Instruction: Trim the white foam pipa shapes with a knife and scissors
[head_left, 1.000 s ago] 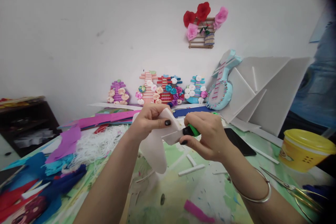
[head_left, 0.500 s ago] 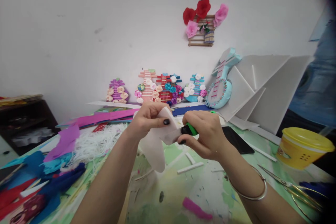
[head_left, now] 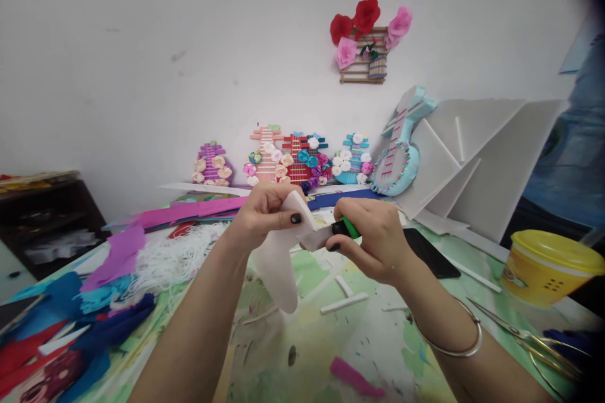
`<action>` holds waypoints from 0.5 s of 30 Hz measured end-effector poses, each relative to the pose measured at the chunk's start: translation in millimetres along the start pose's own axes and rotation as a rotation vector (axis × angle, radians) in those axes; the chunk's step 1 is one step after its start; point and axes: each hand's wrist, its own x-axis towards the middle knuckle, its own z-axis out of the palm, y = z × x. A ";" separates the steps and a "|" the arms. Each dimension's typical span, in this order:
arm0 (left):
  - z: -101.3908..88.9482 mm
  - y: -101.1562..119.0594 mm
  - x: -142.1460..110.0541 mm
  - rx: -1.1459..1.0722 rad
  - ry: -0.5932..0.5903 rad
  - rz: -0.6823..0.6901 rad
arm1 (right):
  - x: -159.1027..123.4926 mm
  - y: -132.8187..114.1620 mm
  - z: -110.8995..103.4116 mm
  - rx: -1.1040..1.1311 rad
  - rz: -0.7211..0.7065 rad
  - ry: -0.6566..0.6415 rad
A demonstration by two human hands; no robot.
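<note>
So, the white foam piece [head_left: 278,274] is held up over the table [head_left: 265,365] by the left hand [head_left: 267,217], the thumb pressed on its near face and the fingers curled behind. And at the foam piece's right edge, a knife [head_left: 347,227] is gripped in the right hand [head_left: 373,239], its green-and-black handle wrapped by closed fingers, its blade laid against the foam (how deep it is sunk cannot be told). Below the foam piece, 2 white strips [head_left: 344,303] are seen lying, with 1 magenta scrap [head_left: 357,378] dropped farther below. Over to its left, a tangle of white string [head_left: 170,258] is heaped. To its right, a flat black slab [head_left: 430,252] is laid, and well beyond, a yellow tub [head_left: 551,267] is parked; lower right of the foam piece, gold-handled scissors [head_left: 520,334] are spotted. Behind it, 5 small lute-shaped crafts [head_left: 297,167] are lined up, and 1 larger light-blue lute [head_left: 401,170] is propped up, behind and to the right.
</note>
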 end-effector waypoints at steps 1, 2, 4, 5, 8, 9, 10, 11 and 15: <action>0.4 0.2 0.0 0.004 0.000 0.003 | 0.1 -0.6 -0.1 -0.001 0.002 -0.002; 0.8 0.5 -0.1 0.008 -0.001 0.007 | 0.2 -1.4 -0.3 -0.001 0.004 -0.002; 1.9 1.1 -0.2 0.010 -0.014 0.011 | 0.4 -3.0 -0.7 -0.001 0.006 0.002; 2.7 1.5 -0.3 0.005 -0.027 0.012 | 0.6 -3.9 -1.0 0.000 0.005 0.003; 6.0 2.9 -0.5 -0.021 -0.057 0.010 | 1.2 -6.7 -2.3 0.000 0.001 -0.002; 7.5 3.5 -0.5 -0.028 -0.062 0.004 | 1.5 -7.6 -3.0 -0.001 0.000 -0.006; 8.9 4.0 -0.5 -0.035 -0.065 -0.007 | 1.7 -8.5 -3.8 0.001 0.001 -0.011; 10.3 4.5 -0.5 -0.042 -0.071 -0.019 | 1.9 -9.3 -4.6 0.003 0.004 -0.017; 13.8 5.4 -0.4 -0.080 -0.113 -0.042 | 2.1 -11.0 -7.1 0.003 0.019 -0.041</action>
